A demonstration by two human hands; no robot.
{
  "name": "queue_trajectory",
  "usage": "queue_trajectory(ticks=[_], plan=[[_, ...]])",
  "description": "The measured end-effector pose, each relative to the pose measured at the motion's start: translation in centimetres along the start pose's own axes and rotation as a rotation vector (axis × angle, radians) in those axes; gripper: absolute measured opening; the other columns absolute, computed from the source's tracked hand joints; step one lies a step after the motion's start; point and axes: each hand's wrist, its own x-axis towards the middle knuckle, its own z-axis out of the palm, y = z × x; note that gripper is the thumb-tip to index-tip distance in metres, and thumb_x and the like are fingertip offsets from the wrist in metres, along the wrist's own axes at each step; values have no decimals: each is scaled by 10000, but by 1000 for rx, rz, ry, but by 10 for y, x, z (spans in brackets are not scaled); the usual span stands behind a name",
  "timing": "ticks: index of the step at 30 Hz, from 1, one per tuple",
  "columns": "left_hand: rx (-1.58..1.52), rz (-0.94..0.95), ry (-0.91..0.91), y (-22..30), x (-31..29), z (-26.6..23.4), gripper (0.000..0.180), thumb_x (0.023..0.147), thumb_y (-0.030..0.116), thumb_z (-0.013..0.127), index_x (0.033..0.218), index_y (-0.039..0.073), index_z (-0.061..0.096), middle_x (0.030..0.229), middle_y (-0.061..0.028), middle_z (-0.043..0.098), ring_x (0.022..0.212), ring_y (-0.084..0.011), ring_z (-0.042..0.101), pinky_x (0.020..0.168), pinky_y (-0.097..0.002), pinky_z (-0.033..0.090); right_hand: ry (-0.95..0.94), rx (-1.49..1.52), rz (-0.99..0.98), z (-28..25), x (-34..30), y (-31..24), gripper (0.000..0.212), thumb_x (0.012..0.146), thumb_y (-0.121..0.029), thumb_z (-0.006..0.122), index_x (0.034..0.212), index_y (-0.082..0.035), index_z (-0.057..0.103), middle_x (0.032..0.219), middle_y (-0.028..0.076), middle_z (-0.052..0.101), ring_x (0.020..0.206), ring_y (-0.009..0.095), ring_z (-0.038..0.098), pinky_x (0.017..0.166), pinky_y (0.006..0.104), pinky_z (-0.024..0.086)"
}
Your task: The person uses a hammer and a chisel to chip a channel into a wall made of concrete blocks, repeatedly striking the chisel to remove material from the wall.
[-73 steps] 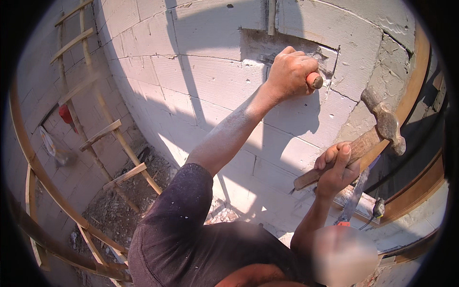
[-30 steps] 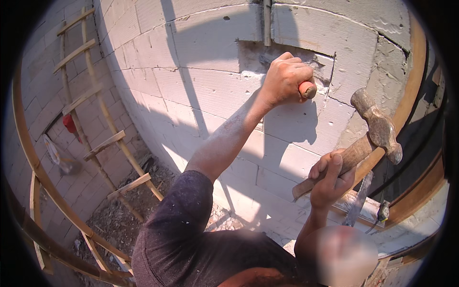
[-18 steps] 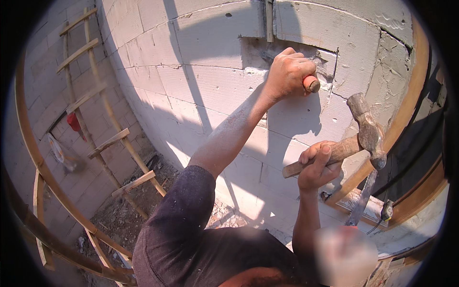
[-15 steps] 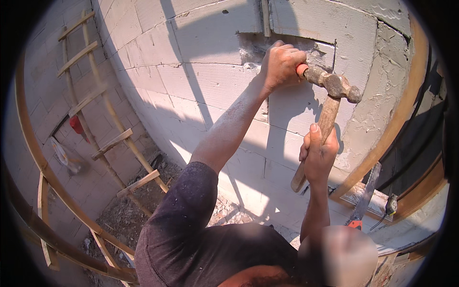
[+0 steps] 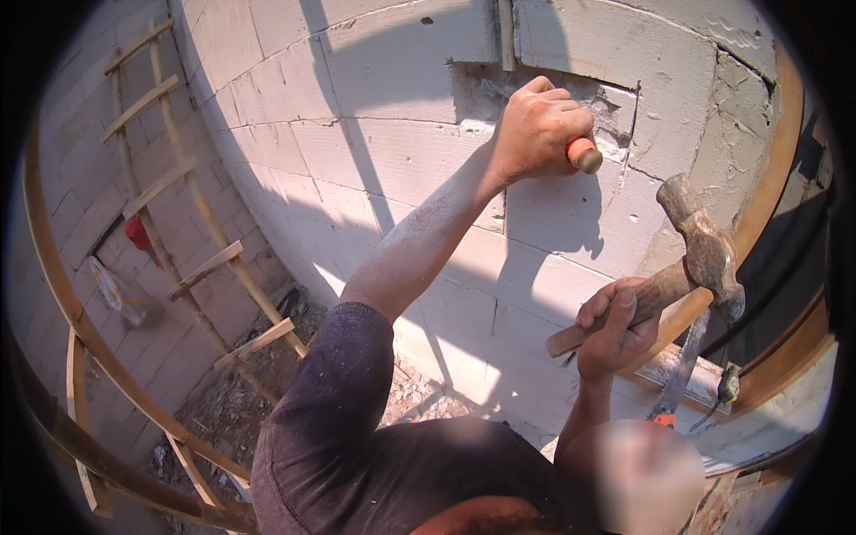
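Observation:
My left hand (image 5: 546, 132) is wrapped round the orange handle of a chisel (image 5: 584, 153), whose butt end points right. The chisel's metal tip shows to the left of the hand, inside a rough recess (image 5: 471, 94) cut in the pale block wall (image 5: 428, 152). My right hand (image 5: 615, 330) grips the wooden shaft of a hammer (image 5: 704, 241). Its worn metal head is held up to the right, apart from the chisel. Most of the chisel's shank is hidden by my left hand.
A wooden ladder (image 5: 209, 267) leans at the left, near a curved-looking wooden beam (image 5: 80, 330). Rubble (image 5: 241, 401) covers the ground below. On the sill at right lie a handsaw (image 5: 682, 370) and a tape measure (image 5: 729, 383). A pipe (image 5: 506, 36) runs down to the recess.
The hammer's head has swung away from the chisel's butt, down and to the right. My left hand has moved slightly right, and the chisel's tip now shows in the recess.

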Motion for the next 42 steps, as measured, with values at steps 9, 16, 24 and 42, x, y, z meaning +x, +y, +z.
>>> queue_trajectory(ticks=[9,16,24,42], plan=[[69,66,-18,-33,-1,-16,195,613,174,778,660,185,589,630,44,617,639,-153,609,634,-321,409,21,-10,37,10,-19,3,170,1055,-168,468,1007,-5,468,669,61,476,497,117,463,439,260,426],[31,111,43,-25,4,-9,207,580,162,757,635,183,558,609,45,600,602,-154,588,611,-324,406,85,10,-7,21,-18,6,201,1052,-197,479,1017,0,458,673,71,474,506,128,470,449,264,435],[3,105,89,-26,9,-8,202,599,146,770,631,180,573,607,33,607,590,-159,592,606,-318,399,114,-59,-131,54,9,33,214,1069,-200,451,948,-23,446,629,34,465,470,99,460,436,253,412],[96,-29,83,-21,-2,-11,213,614,122,766,606,157,556,571,-3,592,574,-194,602,607,-339,441,-125,-54,256,41,29,0,206,1066,-189,477,921,-46,446,608,5,467,429,72,449,384,232,390]])
